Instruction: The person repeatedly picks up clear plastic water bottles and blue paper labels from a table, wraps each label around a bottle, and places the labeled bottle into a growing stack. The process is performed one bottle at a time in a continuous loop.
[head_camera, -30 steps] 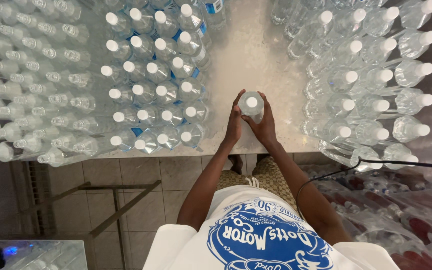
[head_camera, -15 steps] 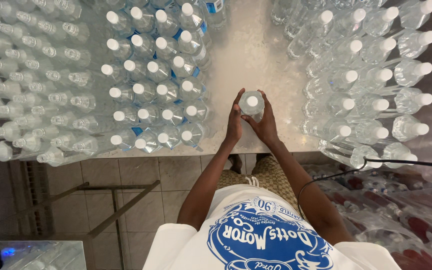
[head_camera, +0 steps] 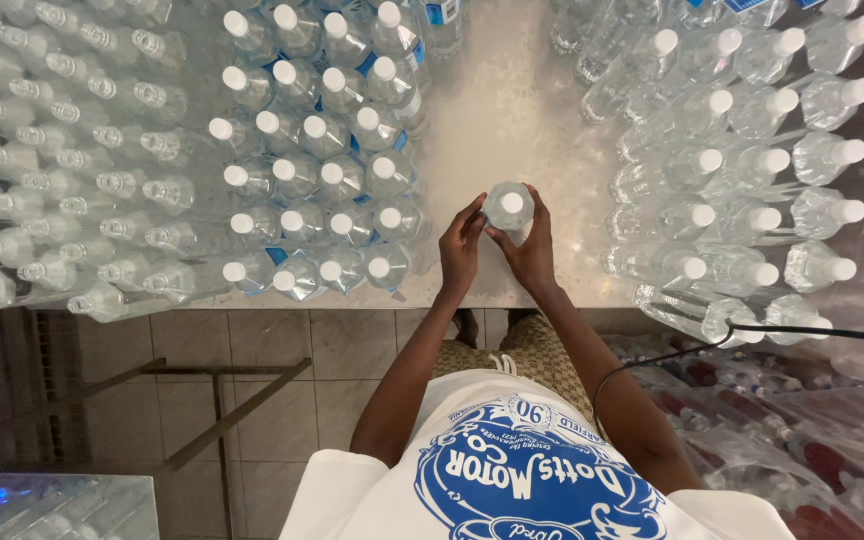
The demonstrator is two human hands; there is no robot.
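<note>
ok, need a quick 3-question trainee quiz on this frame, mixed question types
1. True or false: the capped bottle over the steel table is held by both the left hand and the right hand.
2. Which group shows blue labels: A) the upright bottles on the left, B) the bottles on the right?
3. Fill in: the caps on the bottles are ____ in colour.

Key
1. True: fingers of both hands wrap its sides.
2. A.
3. White.
</note>
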